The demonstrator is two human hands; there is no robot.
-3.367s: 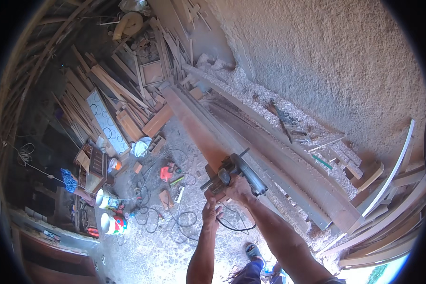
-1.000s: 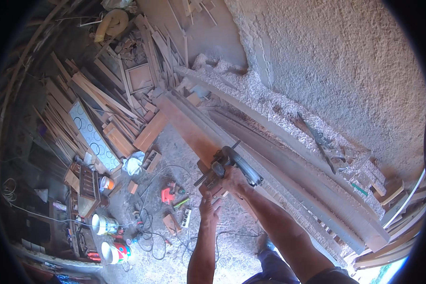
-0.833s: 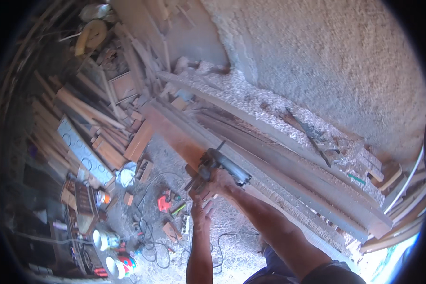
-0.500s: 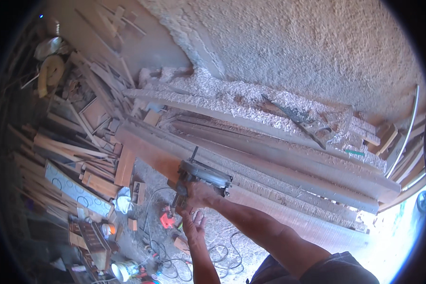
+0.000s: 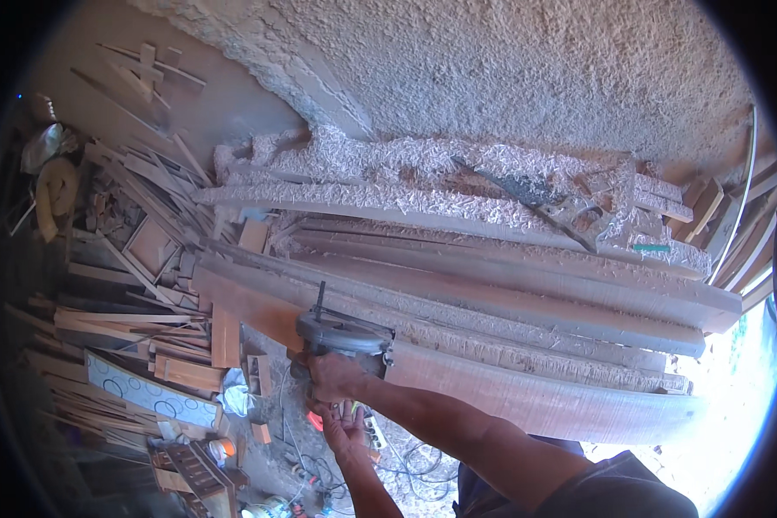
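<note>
Before the far wall (image 5: 527, 78), the right hand (image 5: 337, 377) grips a circular saw (image 5: 345, 335) on a board (image 5: 527, 395), the left hand (image 5: 346, 428) near, fingers spread.

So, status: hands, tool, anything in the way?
Right hand gripping circular saw. Left hand open just below, contact unclear. Saw on long board. Looped cables below.

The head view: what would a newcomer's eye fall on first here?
The eye likely falls first on the grey power tool near the centre, gripped by the right hand over a long board. Next come pale wood shavings heaped along the rough wall, upper middle, then the panel with dark rings, lower left, among loose wood.
</note>
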